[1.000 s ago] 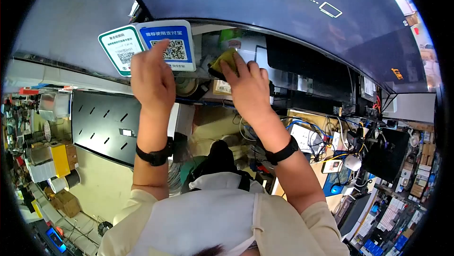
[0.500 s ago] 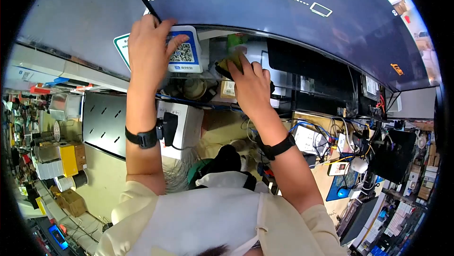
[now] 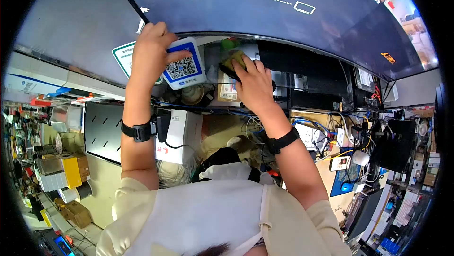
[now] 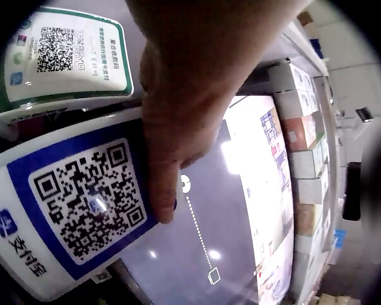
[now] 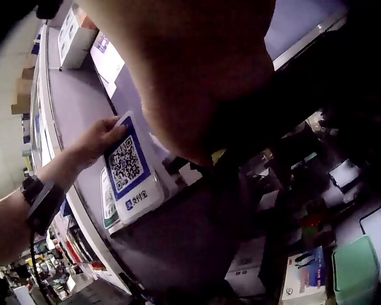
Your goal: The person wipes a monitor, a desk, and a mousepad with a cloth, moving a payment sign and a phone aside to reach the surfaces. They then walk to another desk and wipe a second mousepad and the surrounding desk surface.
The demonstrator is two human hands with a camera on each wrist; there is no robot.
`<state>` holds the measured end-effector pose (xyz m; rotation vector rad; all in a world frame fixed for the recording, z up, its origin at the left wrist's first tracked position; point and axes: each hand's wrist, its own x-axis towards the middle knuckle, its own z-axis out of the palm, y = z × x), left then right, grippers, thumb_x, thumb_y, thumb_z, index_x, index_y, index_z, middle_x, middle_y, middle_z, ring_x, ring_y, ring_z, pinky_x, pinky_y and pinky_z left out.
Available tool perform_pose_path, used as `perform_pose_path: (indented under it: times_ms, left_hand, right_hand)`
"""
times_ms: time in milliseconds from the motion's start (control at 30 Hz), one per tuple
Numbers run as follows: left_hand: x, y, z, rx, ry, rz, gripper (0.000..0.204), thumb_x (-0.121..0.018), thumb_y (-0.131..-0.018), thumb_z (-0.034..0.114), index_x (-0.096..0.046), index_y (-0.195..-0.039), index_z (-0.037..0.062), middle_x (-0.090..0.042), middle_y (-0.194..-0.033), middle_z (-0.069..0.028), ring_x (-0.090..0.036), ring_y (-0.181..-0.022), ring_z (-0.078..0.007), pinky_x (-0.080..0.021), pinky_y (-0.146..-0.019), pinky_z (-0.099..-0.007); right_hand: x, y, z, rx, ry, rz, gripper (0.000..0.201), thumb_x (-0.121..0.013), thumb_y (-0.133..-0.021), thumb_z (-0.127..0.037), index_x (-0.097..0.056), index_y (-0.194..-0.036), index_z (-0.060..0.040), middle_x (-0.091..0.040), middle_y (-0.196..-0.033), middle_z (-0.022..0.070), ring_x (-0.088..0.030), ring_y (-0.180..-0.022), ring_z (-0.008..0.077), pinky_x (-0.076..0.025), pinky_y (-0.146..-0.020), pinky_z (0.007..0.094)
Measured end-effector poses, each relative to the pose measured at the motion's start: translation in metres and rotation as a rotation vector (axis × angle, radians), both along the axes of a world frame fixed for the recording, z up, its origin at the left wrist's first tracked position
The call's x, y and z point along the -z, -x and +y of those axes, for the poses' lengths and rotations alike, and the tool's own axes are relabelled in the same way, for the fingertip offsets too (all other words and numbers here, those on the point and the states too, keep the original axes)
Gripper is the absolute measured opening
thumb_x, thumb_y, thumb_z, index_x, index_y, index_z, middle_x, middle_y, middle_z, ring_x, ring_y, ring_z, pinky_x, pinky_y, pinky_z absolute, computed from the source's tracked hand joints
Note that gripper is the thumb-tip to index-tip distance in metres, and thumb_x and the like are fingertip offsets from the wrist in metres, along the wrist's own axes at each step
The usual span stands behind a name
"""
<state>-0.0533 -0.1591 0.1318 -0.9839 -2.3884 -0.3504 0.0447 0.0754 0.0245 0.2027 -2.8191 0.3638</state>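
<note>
From where I stand, the blue QR sign (image 3: 182,69) seems the likeliest thing to fall: the left hand (image 3: 151,50) grasps it only by its upper edge, so it could twist loose or knock the green-bordered sign (image 3: 124,57) beside it. It's tilted near the tabletop's (image 3: 211,62) near edge; whether its base touches, I can't tell. The left thumb crosses its face. The right hand's (image 3: 255,83) fingers grip a yellow cloth (image 3: 227,61), which pokes out past their tips over the tabletop.
</note>
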Motion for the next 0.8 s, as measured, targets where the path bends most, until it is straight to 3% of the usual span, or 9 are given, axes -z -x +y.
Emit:
perform_pose_path:
  times_ms: [100,300,467,567,700,800]
  left_hand:
    - [-0.007,-0.023,-0.002,0.032,-0.083,0.029,0.037,-0.081,-0.054,0.03,-0.064,-0.075,0.0052,-0.047,-0.075,-0.0066,-0.047,-0.075,-0.0275,-0.04,-0.065,-0.0376]
    - [-0.033,-0.091,-0.049,0.004,-0.211,0.006,0.047,-0.079,-0.042,0.038,-0.067,-0.074,0.0071,-0.047,-0.068,-0.003,-0.045,-0.069,-0.0244,-0.035,-0.06,-0.0345]
    - [-0.025,-0.119,-0.062,-0.101,-0.171,-0.032,0.044,-0.078,-0.044,0.039,-0.066,-0.072,0.007,-0.045,-0.068,-0.0037,-0.045,-0.068,-0.0242,-0.035,-0.058,-0.0348]
    - [-0.018,-0.129,-0.07,-0.16,-0.176,-0.026,0.043,-0.078,-0.043,0.036,-0.065,-0.072,0.0074,-0.045,-0.069,-0.0034,-0.046,-0.069,-0.0249,-0.036,-0.058,-0.0348]
    - [-0.007,-0.14,-0.08,-0.195,-0.231,-0.048,0.042,-0.079,-0.043,0.034,-0.066,-0.073,0.008,-0.047,-0.07,-0.0029,-0.046,-0.069,-0.0254,-0.037,-0.059,-0.0355]
    - [0.001,-0.141,-0.076,-0.163,-0.281,-0.075,0.041,-0.08,-0.042,0.031,-0.066,-0.073,0.0085,-0.048,-0.07,-0.0023,-0.046,-0.069,-0.0255,-0.038,-0.059,-0.0356]
  right_hand:
    - [0.0,0.009,0.003,0.015,-0.024,-0.006,0.052,-0.065,-0.075,-0.014,-0.057,-0.126,-0.0137,-0.048,-0.134,0.0082,-0.046,-0.114,0.0286,-0.041,-0.086,0.0429]
    - [0.008,0.056,-0.02,0.006,-0.099,-0.005,0.049,-0.065,-0.076,-0.017,-0.057,-0.124,-0.0151,-0.053,-0.128,0.0087,-0.048,-0.111,0.0282,-0.043,-0.085,0.0456]
    - [0.017,0.04,-0.084,-0.281,-0.019,0.166,0.046,-0.062,-0.075,-0.014,-0.06,-0.121,-0.0137,-0.054,-0.129,0.0081,-0.051,-0.109,0.0286,-0.043,-0.088,0.0472]
    - [0.009,0.019,-0.073,-0.394,-0.028,0.07,0.046,-0.061,-0.074,-0.011,-0.061,-0.121,-0.0144,-0.054,-0.13,0.0076,-0.051,-0.109,0.0279,-0.043,-0.088,0.0444]
    - [-0.003,0.019,-0.04,-0.212,-0.181,-0.038,0.052,-0.061,-0.073,-0.004,-0.06,-0.124,-0.0157,-0.052,-0.134,0.0074,-0.051,-0.109,0.0267,-0.043,-0.089,0.0418]
    - [0.001,0.029,-0.067,-0.287,-0.165,0.012,0.054,-0.061,-0.074,-0.005,-0.057,-0.127,-0.0139,-0.051,-0.134,0.009,-0.05,-0.108,0.027,-0.042,-0.088,0.0413]
